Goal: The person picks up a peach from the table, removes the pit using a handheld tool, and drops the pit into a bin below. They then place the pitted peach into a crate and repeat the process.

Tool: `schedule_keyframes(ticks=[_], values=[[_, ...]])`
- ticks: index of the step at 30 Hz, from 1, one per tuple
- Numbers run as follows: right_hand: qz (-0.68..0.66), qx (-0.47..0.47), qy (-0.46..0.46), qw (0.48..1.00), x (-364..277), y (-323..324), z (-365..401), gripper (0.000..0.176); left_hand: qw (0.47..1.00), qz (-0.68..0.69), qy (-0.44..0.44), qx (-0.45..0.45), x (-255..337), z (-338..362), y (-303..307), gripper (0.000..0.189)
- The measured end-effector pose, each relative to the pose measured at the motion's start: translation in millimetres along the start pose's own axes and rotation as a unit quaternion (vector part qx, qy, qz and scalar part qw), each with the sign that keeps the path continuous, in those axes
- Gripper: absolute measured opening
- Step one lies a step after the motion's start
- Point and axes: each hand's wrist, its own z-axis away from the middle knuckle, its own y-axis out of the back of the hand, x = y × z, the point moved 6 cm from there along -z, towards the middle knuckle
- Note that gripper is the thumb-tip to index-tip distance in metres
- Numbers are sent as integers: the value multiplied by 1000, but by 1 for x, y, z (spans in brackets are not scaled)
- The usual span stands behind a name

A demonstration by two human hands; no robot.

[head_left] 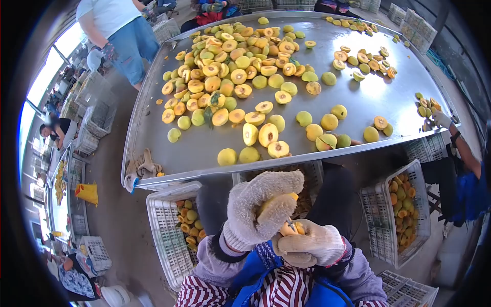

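My left hand (pixel 262 209), in a thick pale knitted glove, is closed around a yellow peach (pixel 276 203), mostly covered by the fingers. Just below it, my right hand (pixel 313 244), gloved too, grips a small orange-handled tool (pixel 292 228); its working end sits right at the underside of the left hand. Both hands are over my lap, in front of the metal table (pixel 204 159). On the near part of that table lie cut peach halves (pixel 268 135) and round-side-up peaches (pixel 227 157).
A white crate (pixel 164 245) with peaches stands left of my legs, another crate (pixel 378 225) to the right. A large peach pile (pixel 225 66) covers the table's far left. Gloves (pixel 144 165) lie at the near left corner. A co-worker's hand (pixel 442 119) is at the right edge.
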Motion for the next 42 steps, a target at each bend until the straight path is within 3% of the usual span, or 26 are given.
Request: schedule_keyframes(ticks=[3, 5, 7, 9, 11, 13, 14, 15, 16, 17, 18, 19, 21, 23, 24, 25, 27, 28, 30, 31, 33, 34, 37, 42], values=[[-72, -45, -29, 996, 11, 2, -2, 22, 998, 30, -42, -35, -4, 8, -2, 42], [-59, -78, -36, 995, 6, -5, -1, 20, 997, 72, -12, -24, -17, 16, -2, 45], [6, -31, -27, 999, 4, -1, 0, 20, 997, 62, -44, -13, -16, 15, -3, 47], [19, 0, -24, 1000, 5, 5, -1, 20, 997, 69, -22, -22, -8, 5, -8, 45], [33, 31, -23, 999, 5, 13, -1, 20, 986, 88, 144, -8, -19, 2, -12, 31], [-44, -67, -42, 996, 9, 5, -2, 19, 992, 63, 112, -19, -24, 10, -14, 31], [-45, -66, -42, 996, 20, 11, -7, 19, 991, 121, 53, -14, -24, 17, -16, 43], [53, -83, 107, 989, 16, 11, -15, 19, 984, 178, -6, -9, -13, 15, -16, 57], [150, -97, 254, 950, 9, 7, -13, 19, 973, 213, 83, -41, -14, 16, -21, 68], [149, -98, 252, 951, 4, 14, -10, 19, 970, 180, 144, -71, -14, 8, -24, 75], [149, -145, 50, 977, 1, 10, -11, 19, 945, 248, 215, -1, -25, 6, -24, 75], [145, -185, -153, 960, 8, 4, -1, 18, 906, 312, 279, 68, -39, 4, -29, 75], [197, -154, -121, 961, 5, -4, 3, 21, 901, 346, 228, 132, -65, -3, -21, 72], [220, 33, -45, 974, -5, 17, 5, 24, 879, 419, 203, 107, -74, -4, -12, 69], [255, 127, 48, 957, -16, 23, 7, 25, 879, 418, 202, 109, -76, -3, -7, 69], [236, 194, 31, 952, -21, 27, 12, 26, 881, 416, 193, 115, -77, -2, -3, 66], [276, 272, 173, 905, -29, 39, 16, 30, 884, 413, 184, 120, -72, -1, -1, 64], [276, 272, 173, 905, -28, 41, 13, 30, 889, 390, 194, 140, -66, 1, -1, 63], [540, 359, 335, 684, -50, 25, 21, 38, 894, 366, 204, 159, -64, 4, -1, 62], [539, 360, 334, 684, -49, 27, 17, 38, 904, 350, 194, 152, -63, 4, -2, 61], [584, 393, 414, 577, -56, 20, 20, 42, 913, 334, 184, 144, -61, 4, -5, 59], [601, 402, 414, 553, -58, 17, 21, 43, 920, 315, 181, 146, -56, 4, -6, 59], [648, 393, 360, 544, -61, 13, 20, 46, 927, 296, 176, 151, -52, 5, -8, 58], [663, 413, 356, 513, -61, 11, 21, 52, 923, 307, 172, 158, -50, 6, -9, 57]])
